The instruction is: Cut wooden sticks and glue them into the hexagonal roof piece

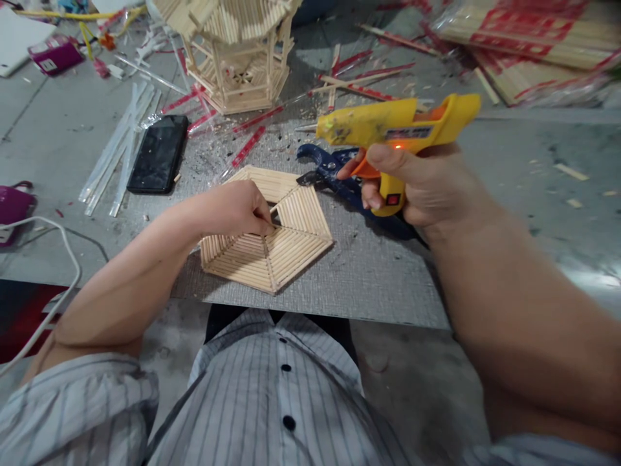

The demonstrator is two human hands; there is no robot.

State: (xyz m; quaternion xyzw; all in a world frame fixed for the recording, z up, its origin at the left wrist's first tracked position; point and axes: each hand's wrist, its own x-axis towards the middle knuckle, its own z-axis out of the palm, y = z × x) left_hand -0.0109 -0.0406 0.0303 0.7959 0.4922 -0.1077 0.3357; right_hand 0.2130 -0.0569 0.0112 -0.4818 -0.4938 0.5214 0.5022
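Observation:
A hexagonal panel of glued bamboo sticks (286, 249) lies on a grey mat (369, 278) in front of me. My left hand (233, 208) rests on its middle, fingers pinched together on a small stick piece at the centre. My right hand (422, 184) is closed round the handle of a yellow hot glue gun (388, 124), held above the mat to the right of the panel, with its nozzle pointing left and a red light glowing on its side. A finger sits on the orange trigger.
Blue-handled cutters (334, 175) lie under the glue gun. A black phone (159, 154) and clear glue sticks (119, 149) lie to the left. A stick-built pavilion model (233, 52) stands behind. Packs of sticks (524, 39) sit top right; a white cable (53, 259) runs at left.

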